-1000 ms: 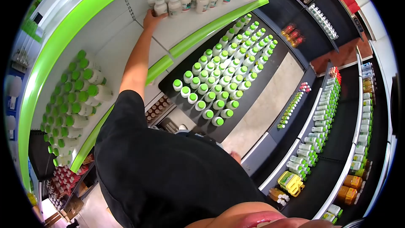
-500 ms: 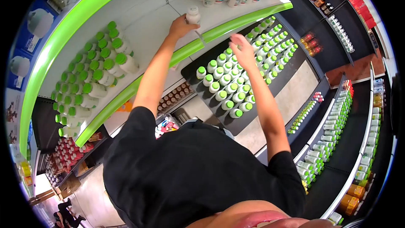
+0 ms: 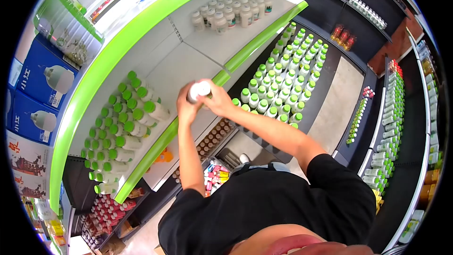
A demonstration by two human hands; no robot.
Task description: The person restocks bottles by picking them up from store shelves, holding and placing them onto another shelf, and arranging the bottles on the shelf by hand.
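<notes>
A white-capped bottle [image 3: 203, 88] is held between both hands, just in front of the green-edged white shelf [image 3: 198, 56]. My left hand [image 3: 187, 104] wraps round its left side, somewhat blurred. From the right, my right hand [image 3: 219, 99] closes on it near the cap. Behind and above stand rows of similar white-capped bottles [image 3: 230, 15] on the upper part of the shelf. Green-capped white bottles [image 3: 133, 129] stand in a group on the shelf's left part. More green-capped bottles [image 3: 276, 86] fill the dark table at the right.
Dark shelves [image 3: 377, 132] with bottles curve along the right side. Blue boxes [image 3: 45, 82] and a clear green-lidded container [image 3: 71, 23] are at the upper left. Brown-capped jars [image 3: 213, 138] stand below the white shelf, and red-capped bottles [image 3: 104, 215] at the lower left.
My left hand has brought one white-capped bottle away from the group on the shelf, towards the body. My right hand has come in from the right and closed on it.
</notes>
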